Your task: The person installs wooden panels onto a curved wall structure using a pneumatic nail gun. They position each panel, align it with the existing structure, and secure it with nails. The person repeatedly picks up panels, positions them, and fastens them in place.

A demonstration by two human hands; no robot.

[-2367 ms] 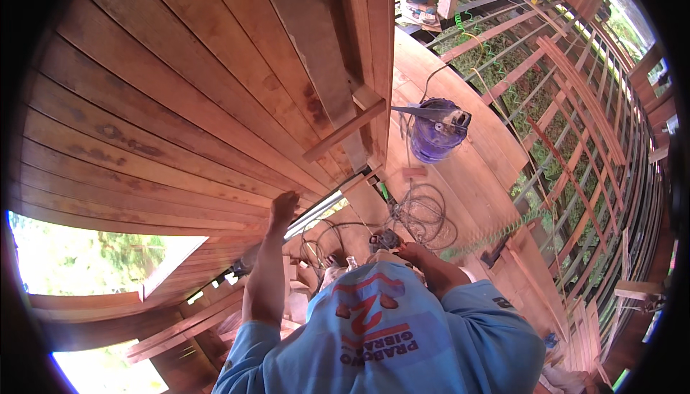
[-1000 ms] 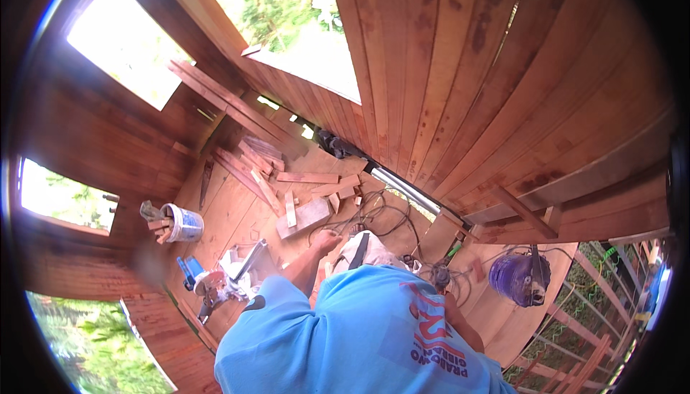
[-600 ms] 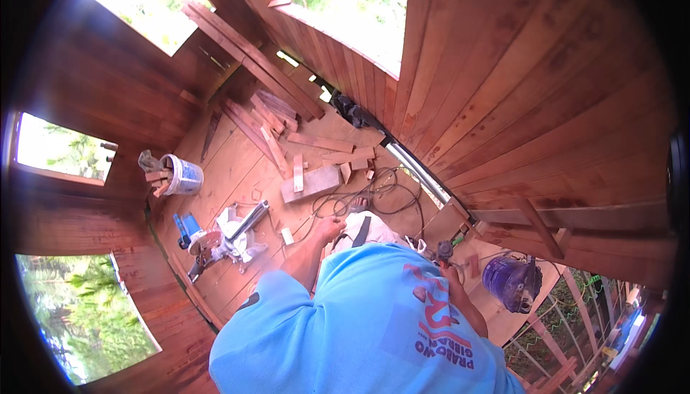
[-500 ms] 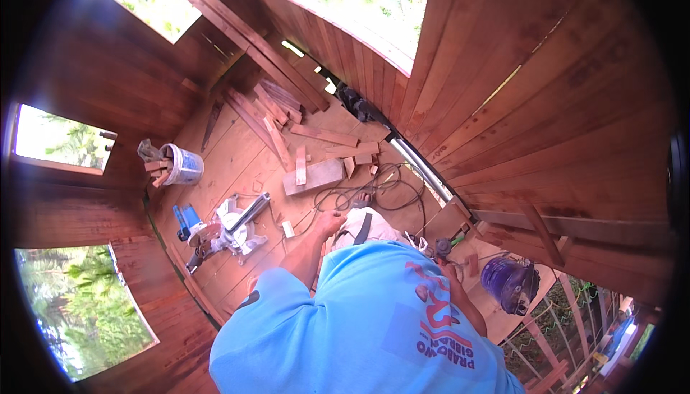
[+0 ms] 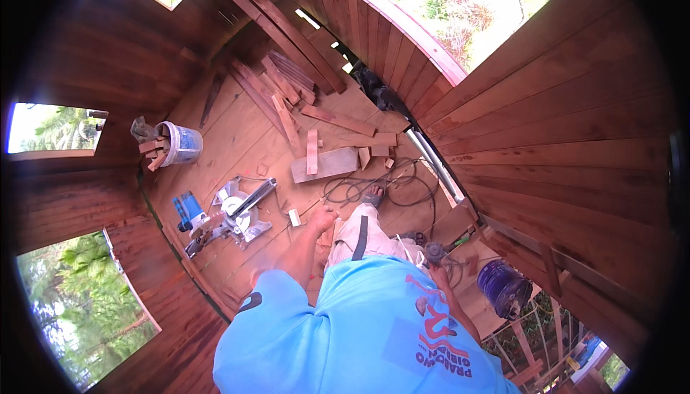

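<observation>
My left hand (image 5: 323,219) hangs beside my left thigh, fingers curled in, with nothing showing in it. A small white block (image 5: 294,217) lies on the floor to its left. By my right hip, my right hand (image 5: 436,275) is partly hidden by my blue shirt. Its fingers appear closed on a dark tool with a round head (image 5: 435,252), whose exact kind I cannot make out. A purple bucket (image 5: 501,288) stands to the right of that hand. On the floor to the left sits a blue and silver mitre saw (image 5: 233,209).
Loose boards (image 5: 291,124) and a wide plank (image 5: 327,165) lie ahead. A black cable (image 5: 410,186) loops around my foot. A white bucket (image 5: 182,145) of wood offcuts stands far left. Long timbers (image 5: 284,31) lean at the back. Plank walls with window openings surround the floor.
My view has shifted, and more of my left leg and foot shows. The dark round-headed tool has moved slightly left, along with my right hand. My left hand still hangs by the thigh.
</observation>
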